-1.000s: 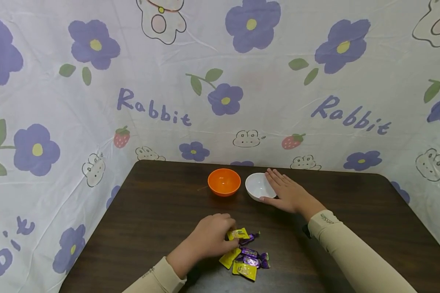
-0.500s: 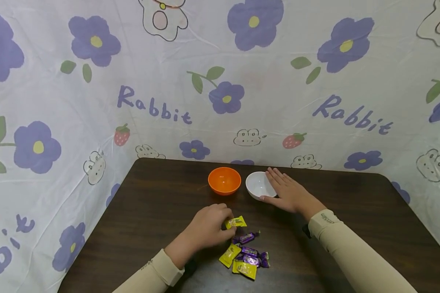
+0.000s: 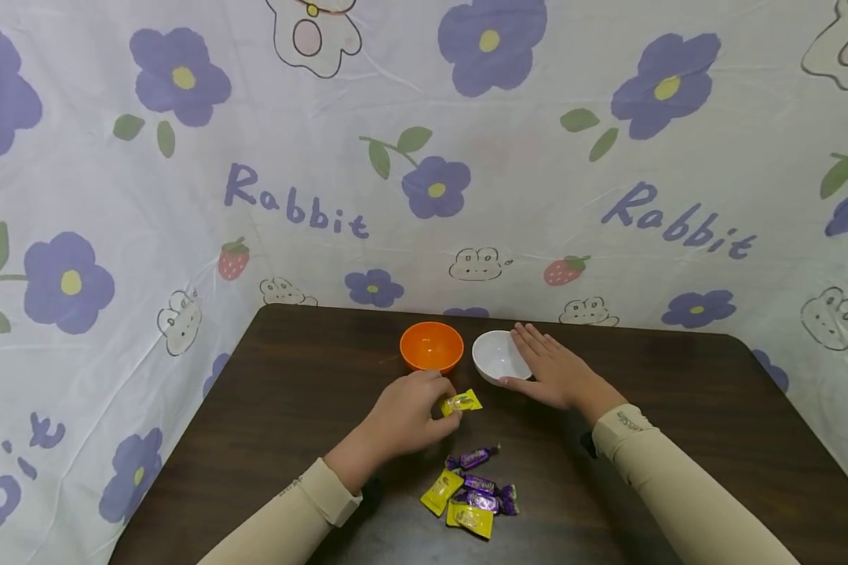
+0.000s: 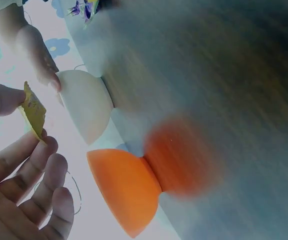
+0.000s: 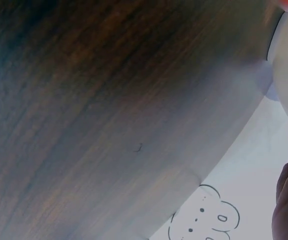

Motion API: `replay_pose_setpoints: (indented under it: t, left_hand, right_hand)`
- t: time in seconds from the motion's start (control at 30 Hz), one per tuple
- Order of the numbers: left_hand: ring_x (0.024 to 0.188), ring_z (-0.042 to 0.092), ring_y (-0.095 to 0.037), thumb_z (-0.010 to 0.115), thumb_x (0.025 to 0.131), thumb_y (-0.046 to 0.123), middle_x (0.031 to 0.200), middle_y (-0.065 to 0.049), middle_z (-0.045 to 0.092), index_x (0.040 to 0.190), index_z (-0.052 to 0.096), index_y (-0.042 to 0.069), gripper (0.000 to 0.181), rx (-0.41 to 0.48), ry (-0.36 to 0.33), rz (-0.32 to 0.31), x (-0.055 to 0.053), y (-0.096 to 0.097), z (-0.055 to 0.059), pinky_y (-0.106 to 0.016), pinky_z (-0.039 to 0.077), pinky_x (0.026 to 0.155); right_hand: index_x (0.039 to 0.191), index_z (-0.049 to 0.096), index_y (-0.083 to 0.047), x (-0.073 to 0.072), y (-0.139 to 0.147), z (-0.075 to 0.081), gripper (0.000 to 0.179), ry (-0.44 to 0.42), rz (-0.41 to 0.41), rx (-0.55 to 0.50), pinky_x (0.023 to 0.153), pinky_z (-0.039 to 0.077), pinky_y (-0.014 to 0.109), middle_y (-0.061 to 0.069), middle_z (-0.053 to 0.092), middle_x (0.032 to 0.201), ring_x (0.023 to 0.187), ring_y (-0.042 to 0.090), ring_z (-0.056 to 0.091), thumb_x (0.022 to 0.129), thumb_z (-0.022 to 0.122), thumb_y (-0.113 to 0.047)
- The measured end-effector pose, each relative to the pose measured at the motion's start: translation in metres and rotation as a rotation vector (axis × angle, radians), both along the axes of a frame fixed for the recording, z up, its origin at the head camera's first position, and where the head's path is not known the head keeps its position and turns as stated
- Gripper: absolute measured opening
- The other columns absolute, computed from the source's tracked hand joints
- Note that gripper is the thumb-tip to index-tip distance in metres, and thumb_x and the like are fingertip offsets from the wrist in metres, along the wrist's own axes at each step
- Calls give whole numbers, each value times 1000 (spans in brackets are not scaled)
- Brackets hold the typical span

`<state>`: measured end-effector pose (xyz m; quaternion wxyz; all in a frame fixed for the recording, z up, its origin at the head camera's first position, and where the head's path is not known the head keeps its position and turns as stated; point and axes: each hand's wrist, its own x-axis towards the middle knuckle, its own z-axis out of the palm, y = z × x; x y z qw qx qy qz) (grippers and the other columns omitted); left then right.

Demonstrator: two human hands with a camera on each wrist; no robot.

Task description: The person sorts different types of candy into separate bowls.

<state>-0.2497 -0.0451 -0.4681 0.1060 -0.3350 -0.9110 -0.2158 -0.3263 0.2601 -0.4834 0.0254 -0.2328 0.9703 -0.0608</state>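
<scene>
My left hand (image 3: 408, 416) pinches a yellow-wrapped candy (image 3: 462, 402) between thumb and fingertips, just in front of the orange bowl (image 3: 432, 347). The left wrist view shows the yellow candy (image 4: 33, 112) held by its edges, with the other fingers loosely bent. My right hand (image 3: 558, 370) lies with straight fingers over the right rim of the white bowl (image 3: 498, 358); its fingertips touch the bowl's side. No candy shows inside either bowl in the head view.
A small pile of candies lies nearer me on the dark wooden table (image 3: 268, 439): several purple-wrapped ones (image 3: 479, 501) and yellow-wrapped ones (image 3: 442, 492). A white cloth printed with flowers (image 3: 436, 188) hangs behind the table.
My left hand has lifted the yellow candy away from the pile and carried it forward toward the orange bowl. The right hand stays at the white bowl.
</scene>
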Motion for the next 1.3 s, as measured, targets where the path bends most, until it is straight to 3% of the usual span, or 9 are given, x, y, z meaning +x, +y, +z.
replay_pose_setpoints:
  t: [0.3, 0.77, 1.17, 1.3]
  left_hand:
    - [71, 52, -10, 76, 95, 38, 87, 3, 66, 101, 77, 15, 24, 41, 48, 85, -10, 12, 3, -21, 47, 63]
    - [79, 56, -13, 74, 97, 37, 95, 1, 67, 105, 76, 12, 26, 23, 41, 84, -37, 30, 8, -26, 54, 72]
    - [75, 56, -12, 73, 96, 38, 94, 1, 67, 109, 77, 12, 30, -29, 32, 124, -62, 53, 11, -23, 48, 63]
    - [77, 59, -13, 74, 95, 37, 95, -1, 69, 109, 77, 11, 29, -45, 26, 140, -68, 58, 11, -26, 51, 66]
  right_hand:
    - [169, 19, -2, 2, -2, 3, 101, 4, -3, 2, 133, 17, 56, 17, 16, 178, 166, 38, 15, 102, 43, -73]
    - [168, 21, -1, 4, -2, 5, 100, 16, 2, -9, 133, 19, 57, 18, 18, 177, 165, 38, 16, 102, 44, -73]
    - [169, 19, -3, -1, -1, -1, 103, 11, 0, 10, 133, 18, 56, 16, 16, 178, 166, 36, 15, 101, 41, -77]
    - [169, 19, -3, 0, -1, 0, 102, 6, -3, 15, 133, 18, 56, 16, 15, 178, 166, 36, 14, 101, 41, -76]
